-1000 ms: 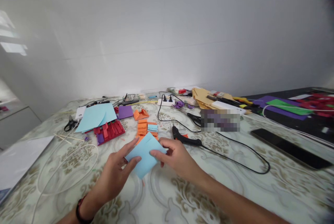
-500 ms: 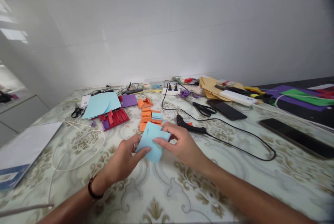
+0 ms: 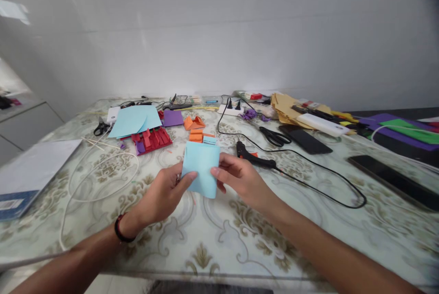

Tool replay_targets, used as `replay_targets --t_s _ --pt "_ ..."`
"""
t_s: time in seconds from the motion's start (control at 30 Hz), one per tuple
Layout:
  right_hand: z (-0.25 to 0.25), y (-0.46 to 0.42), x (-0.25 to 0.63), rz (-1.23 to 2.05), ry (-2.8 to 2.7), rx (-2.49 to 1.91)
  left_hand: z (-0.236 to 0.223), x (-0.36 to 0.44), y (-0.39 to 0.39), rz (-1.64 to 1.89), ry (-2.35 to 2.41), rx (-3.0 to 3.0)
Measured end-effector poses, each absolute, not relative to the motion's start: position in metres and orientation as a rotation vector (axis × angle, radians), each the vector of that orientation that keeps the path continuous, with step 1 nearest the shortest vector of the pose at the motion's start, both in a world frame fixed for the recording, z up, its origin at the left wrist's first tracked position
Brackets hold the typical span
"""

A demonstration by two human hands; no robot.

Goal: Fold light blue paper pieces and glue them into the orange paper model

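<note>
I hold a small light blue paper sheet point(image 3: 202, 168) upright between both hands above the patterned table point(image 3: 240, 239). My left hand point(image 3: 164, 193) pinches its lower left edge with the thumb on the front. My right hand point(image 3: 240, 179) pinches its right edge the same way. Just behind the sheet lie folded orange paper pieces point(image 3: 197, 135) and a small blue folded piece point(image 3: 209, 140). A black glue gun point(image 3: 254, 159) lies close to my right hand.
Red folded paper pieces point(image 3: 152, 139), light blue sheets point(image 3: 135, 120), purple paper point(image 3: 172, 118), scissors point(image 3: 274, 136), a power strip point(image 3: 230, 110), two phones point(image 3: 305, 138) point(image 3: 394, 179), a black cable point(image 3: 325, 193), a white cord point(image 3: 103, 179) and a book point(image 3: 30, 175) lie on the table.
Both hands have raised the blue sheet from a tilted, diamond-like pose to upright and squared. The camera has tipped down and shifted slightly.
</note>
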State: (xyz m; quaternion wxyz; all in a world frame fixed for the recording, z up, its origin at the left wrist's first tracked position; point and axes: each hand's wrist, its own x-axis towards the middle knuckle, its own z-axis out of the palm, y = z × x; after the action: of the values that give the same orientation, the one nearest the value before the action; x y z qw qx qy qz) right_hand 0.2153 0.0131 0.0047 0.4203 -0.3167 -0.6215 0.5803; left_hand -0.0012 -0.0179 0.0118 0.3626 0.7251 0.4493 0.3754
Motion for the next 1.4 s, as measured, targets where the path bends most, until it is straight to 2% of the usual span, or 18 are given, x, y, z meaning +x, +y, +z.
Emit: replay_targets --t_s 0.33,0.67,0.87,1.07,1.4 --pt "0.009 0.010 0.225 1.393 -1.562 -0.817 0.017 -0.002 -0.020 0.691 1.057 1.997" --pt "0.009 0.009 0.231 1.186 -1.806 -0.892 0.024 -0.006 -0.018 1.010 1.174 1.895" --pt "0.009 0.008 0.232 1.176 -1.827 -0.884 0.025 -0.006 -0.019 1.015 1.130 1.974" --pt "0.008 0.007 0.232 1.175 -1.847 -0.871 0.014 -0.008 -0.016 1.273 0.946 1.803" --pt "0.006 0.008 0.230 1.245 -1.787 -0.845 0.014 -0.010 -0.018 1.319 1.024 1.907"
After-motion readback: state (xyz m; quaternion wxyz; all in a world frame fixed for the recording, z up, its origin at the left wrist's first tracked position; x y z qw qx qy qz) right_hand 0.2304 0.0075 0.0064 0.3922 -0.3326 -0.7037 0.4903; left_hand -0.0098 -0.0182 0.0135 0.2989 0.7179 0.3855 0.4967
